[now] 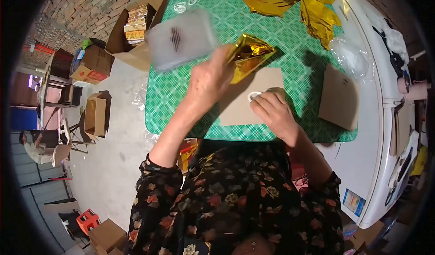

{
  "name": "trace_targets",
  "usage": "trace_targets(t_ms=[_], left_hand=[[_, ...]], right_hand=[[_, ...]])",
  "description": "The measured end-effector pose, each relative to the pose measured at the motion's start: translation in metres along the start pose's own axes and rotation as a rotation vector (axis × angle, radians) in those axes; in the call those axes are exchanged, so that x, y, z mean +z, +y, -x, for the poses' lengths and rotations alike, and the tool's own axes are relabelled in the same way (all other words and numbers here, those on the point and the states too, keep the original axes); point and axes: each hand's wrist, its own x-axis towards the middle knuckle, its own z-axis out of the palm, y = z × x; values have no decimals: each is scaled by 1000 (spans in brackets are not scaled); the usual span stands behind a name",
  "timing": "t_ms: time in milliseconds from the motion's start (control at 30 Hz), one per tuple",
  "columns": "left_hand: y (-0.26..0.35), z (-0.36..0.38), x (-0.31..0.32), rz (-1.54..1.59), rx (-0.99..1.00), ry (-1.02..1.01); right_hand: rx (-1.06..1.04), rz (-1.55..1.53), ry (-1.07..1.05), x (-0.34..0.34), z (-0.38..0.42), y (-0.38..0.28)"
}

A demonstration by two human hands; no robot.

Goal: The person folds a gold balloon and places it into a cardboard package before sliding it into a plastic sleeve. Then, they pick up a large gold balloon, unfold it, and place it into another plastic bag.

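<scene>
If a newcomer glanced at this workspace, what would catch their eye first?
Probably the shiny gold foil piece in the left hand, above the middle of the green checked tablecloth. Next might come the larger gold foil crumpled at the far edge, then the red stool on the floor at lower left.

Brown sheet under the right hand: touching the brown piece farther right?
Apart. Head view: green tablecloth shows between the brown sheet and the brown piece.

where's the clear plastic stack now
In the head view, the clear plastic stack lies on the left of the green table, beyond the left hand and beside the open carton.
</scene>
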Motion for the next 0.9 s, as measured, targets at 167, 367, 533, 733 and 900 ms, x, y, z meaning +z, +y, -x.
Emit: trace_targets(t_ms=[167, 367, 533, 733, 900], left_hand=[[-5, 11, 27, -230, 457, 123], [2, 47, 59, -397, 593, -30], [0, 62, 61, -470, 634, -120], [-4, 75, 74, -468, 625, -132], [-5, 73, 78, -450, 623, -60]], right_hand=[[94, -62, 211, 3, -1, 0], [654, -425, 386, -4, 26, 2], [496, -154, 197, -14, 28, -6], [291, 41, 140, -8, 31, -5], [193, 171, 100, 1, 28, -5]])
